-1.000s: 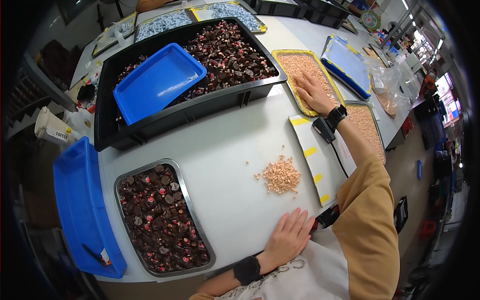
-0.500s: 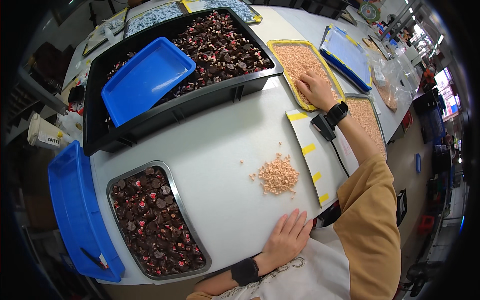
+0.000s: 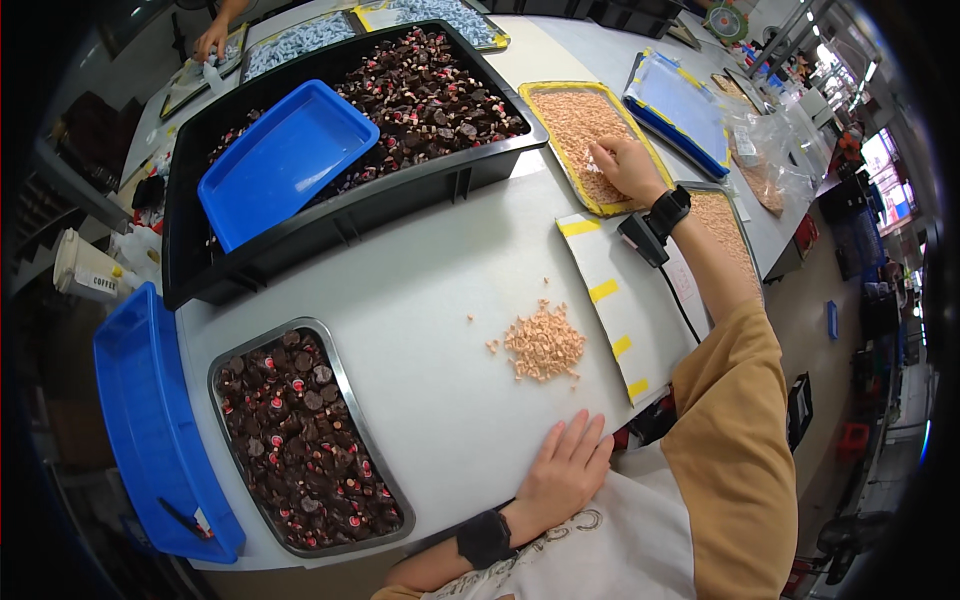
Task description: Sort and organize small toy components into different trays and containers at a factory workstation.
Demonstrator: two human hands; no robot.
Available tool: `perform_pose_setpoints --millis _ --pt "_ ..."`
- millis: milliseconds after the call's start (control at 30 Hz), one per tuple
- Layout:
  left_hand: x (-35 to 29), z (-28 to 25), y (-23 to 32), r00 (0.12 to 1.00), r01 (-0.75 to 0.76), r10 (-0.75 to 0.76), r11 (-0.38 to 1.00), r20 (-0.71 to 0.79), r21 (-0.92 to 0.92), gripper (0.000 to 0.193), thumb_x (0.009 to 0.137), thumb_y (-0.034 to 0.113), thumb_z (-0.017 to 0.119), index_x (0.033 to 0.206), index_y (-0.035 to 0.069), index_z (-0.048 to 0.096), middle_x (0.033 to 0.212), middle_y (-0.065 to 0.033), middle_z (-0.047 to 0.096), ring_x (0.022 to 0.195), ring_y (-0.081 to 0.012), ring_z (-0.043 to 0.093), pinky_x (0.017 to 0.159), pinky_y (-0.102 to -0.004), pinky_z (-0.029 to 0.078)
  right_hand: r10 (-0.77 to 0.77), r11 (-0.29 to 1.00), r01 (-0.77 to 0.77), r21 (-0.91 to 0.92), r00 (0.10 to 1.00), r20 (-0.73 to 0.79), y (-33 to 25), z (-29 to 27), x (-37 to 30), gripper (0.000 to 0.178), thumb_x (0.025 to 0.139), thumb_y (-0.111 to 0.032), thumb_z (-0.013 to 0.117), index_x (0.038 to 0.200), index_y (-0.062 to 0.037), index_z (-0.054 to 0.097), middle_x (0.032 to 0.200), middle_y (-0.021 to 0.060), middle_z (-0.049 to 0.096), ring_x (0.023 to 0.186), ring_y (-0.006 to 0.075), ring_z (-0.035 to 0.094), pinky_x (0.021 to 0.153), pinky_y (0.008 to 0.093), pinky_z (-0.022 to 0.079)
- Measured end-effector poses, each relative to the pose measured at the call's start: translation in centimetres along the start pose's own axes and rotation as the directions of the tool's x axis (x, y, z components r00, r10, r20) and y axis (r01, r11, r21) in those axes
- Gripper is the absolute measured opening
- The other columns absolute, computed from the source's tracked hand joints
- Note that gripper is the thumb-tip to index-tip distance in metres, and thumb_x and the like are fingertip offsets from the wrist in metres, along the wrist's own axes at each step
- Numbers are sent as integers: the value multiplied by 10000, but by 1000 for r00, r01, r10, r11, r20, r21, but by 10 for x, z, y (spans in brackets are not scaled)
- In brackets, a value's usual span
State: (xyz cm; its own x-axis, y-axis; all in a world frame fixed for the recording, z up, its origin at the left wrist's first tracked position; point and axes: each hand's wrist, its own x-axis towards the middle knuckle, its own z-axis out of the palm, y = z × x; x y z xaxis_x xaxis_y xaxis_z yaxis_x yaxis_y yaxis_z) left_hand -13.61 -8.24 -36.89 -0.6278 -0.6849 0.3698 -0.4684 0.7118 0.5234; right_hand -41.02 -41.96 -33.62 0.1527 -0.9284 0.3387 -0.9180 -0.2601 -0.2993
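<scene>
My right hand (image 3: 630,168) is over a yellow-edged tray (image 3: 570,84) of small peach-coloured pieces (image 3: 572,112). Its fingers are curled closed, and what they hold, if anything, is hidden. My left hand (image 3: 568,464) lies flat on the white table's near edge, fingers stretched out and holding nothing. Just beyond it is a loose pile of the same peach pieces (image 3: 545,342), with a few strays around. To the left sits a metal tray (image 3: 354,400) filled with dark brown pieces (image 3: 300,430) mixed with pink-and-white bits.
A large black crate (image 3: 400,208) of dark pieces holds a blue tray (image 3: 290,150). Another blue tray (image 3: 150,400) stands at far left. A yellow-taped white board (image 3: 622,285) lies by my right forearm. Another person's hand (image 3: 212,40) reaches over trays at top left.
My right hand's fingers have curled in and the hand looks slightly raised from the pieces. My left hand stays flat. Another person's hand has appeared at top left; the view has shifted slightly.
</scene>
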Motion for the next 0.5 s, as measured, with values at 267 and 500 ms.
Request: perform_pose_setpoints --millis 267,500 --pt "-1 0 -1 1000 15 -16 1000 19 5 374 855 288 648 1167 81 636 1340 -138 543 1283 -311 469 1054 -452 363 160 850 -246 465 963 217 -69 -50 -25 383 964 -282 534 713 1 592 585 -12 484 539 59 452 484 268 357" --pt "-2 -5 -2 999 20 -19 1000 44 -24 419 830 287 669 1185 73 614 1329 -135 533 1272 -318 467 1056 -452 360 -81 748 -260 611 878 472 -175 -40 -87 387 965 -271 535 699 1 605 582 13 555 567 78 491 536 281 418"
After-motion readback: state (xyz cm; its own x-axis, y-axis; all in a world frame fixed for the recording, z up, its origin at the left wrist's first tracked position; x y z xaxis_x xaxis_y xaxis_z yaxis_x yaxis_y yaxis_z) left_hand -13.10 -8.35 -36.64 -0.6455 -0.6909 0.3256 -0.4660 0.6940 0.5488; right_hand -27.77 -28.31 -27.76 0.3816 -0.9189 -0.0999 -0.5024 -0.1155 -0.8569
